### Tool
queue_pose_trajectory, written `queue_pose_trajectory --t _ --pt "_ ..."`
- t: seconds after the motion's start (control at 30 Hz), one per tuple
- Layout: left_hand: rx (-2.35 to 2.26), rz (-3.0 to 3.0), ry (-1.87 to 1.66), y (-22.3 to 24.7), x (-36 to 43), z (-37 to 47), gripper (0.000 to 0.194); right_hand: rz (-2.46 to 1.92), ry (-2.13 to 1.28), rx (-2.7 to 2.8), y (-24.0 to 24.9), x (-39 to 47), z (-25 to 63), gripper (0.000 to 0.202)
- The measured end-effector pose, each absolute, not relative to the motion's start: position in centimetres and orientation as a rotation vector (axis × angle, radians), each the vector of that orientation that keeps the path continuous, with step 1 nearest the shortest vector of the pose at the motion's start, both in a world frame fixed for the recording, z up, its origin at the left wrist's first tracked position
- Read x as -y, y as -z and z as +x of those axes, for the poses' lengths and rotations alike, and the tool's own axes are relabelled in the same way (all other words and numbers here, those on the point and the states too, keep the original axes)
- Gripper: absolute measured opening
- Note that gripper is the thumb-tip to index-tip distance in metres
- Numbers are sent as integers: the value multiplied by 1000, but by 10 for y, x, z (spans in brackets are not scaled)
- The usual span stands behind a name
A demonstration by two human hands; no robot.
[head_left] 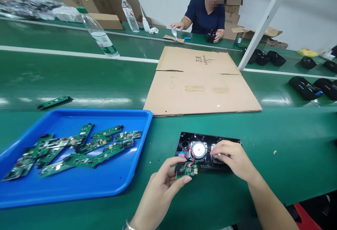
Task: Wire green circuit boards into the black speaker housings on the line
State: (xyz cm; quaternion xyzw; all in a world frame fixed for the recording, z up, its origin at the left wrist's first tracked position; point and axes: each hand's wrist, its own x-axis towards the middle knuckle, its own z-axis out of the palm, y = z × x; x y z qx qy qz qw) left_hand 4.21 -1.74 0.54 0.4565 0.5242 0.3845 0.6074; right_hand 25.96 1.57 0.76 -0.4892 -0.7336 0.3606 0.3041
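A green circuit board [190, 169] is pinched between the thumb and fingers of my left hand [164, 181], just off the near edge of a black speaker panel [206, 165]. Red wire runs from the board toward the panel. Two round speakers sit in the panel; the left speaker [198, 150] shows fully, while the other is partly covered by my right hand [233, 156]. The fingers of that hand are pinched together over the right speaker, close to a thin red wire. What lies between the fingertips is too small to make out.
At left, a blue tray [123, 184] carries several circuit boards [105, 152]. One more board [54, 102] lies behind it. Flat cardboard [205, 79] covers the bench ahead. Bottles [100, 37] stand at the back; several black housings [304, 87] sit at right. Another person [207, 12] works opposite.
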Motion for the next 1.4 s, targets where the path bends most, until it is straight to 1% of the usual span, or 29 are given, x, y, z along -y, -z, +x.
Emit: queue_pose_trajectory --t 0.07,0.13,0.17,0.33,0.43,0.57,0.7,0.93,1.2,1.4 --pt "-1216 1101 -905 -6 14 49 29 -1360 -1094 1561 -1 -15 252 9" --pt "-1227 1130 -948 -6 12 56 29 -1402 -1157 1331 5 -14 246 15" --pt "-1232 1147 -967 -6 12 59 29 -1403 -1143 1315 6 -13 244 17" --pt "-1259 1250 -1015 -3 7 67 33 -1296 -774 1723 8 -10 244 24" --pt "-1312 1342 -1063 0 6 68 30 -1234 -572 1944 9 -7 246 28" --pt "-1405 1460 -1120 4 7 69 26 -1226 -248 2213 10 -4 242 27" --pt "-1397 1623 -1046 5 7 68 22 -1240 -26 2345 11 -3 237 31" --pt "-1352 1808 -946 5 6 66 22 -1255 29 2403 14 -2 236 28" --pt "-1351 2023 -941 6 4 64 21 -1259 -32 2550 9 -1 238 18" --pt "-1391 2107 -974 6 0 68 23 -1295 -15 2502 9 -1 238 19"
